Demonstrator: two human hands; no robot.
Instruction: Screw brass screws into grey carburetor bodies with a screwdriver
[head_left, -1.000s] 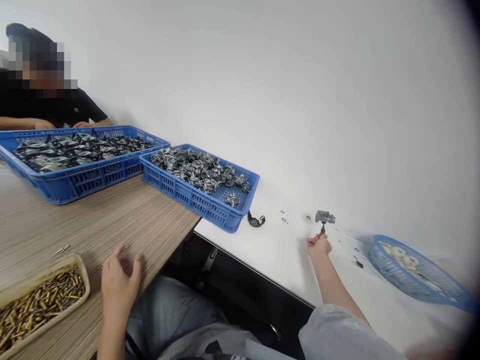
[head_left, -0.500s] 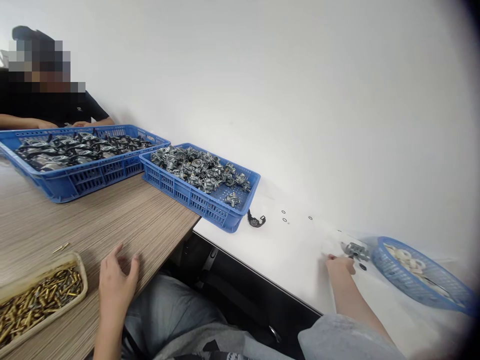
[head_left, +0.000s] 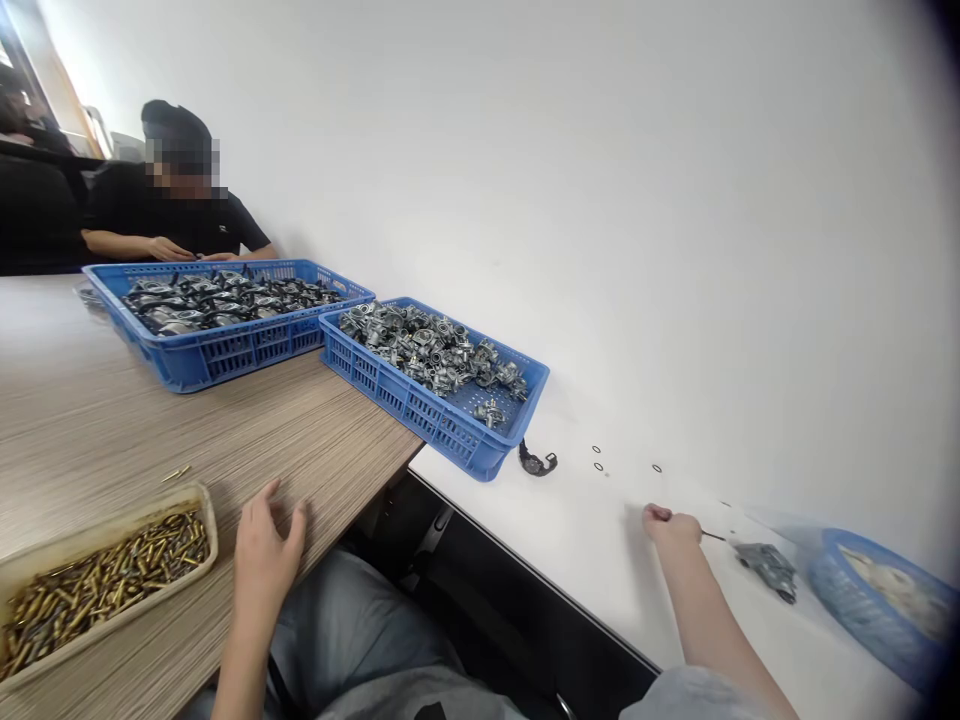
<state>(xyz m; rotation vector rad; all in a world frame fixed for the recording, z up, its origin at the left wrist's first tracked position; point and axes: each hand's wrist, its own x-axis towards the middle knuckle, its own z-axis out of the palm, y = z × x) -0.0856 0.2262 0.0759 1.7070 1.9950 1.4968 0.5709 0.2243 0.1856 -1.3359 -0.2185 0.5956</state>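
My right hand [head_left: 670,525] rests on the white table [head_left: 600,540] with its fingers curled round the handle of a thin tool whose shaft points right. Just beyond the shaft's tip a small grey metal part [head_left: 766,566] lies on the table. My left hand [head_left: 264,545] lies on the edge of the wood-grain table [head_left: 135,430] with its fingers spread and nothing in it. It is right of a beige tray [head_left: 105,575] of brass screws.
Two blue crates of metal parts stand on the wooden table, the larger crate [head_left: 217,345] at the back left, the smaller crate [head_left: 431,415] overhanging the gap. A black part [head_left: 536,462] and small black rings [head_left: 597,450] lie on the white table. A blue basket [head_left: 877,600] sits far right. Another person [head_left: 176,215] sits behind the crates.
My right hand carried the grey part on the tool from upright down to the right, and the part now lies on the table. The view shifted right. My left hand stayed put.
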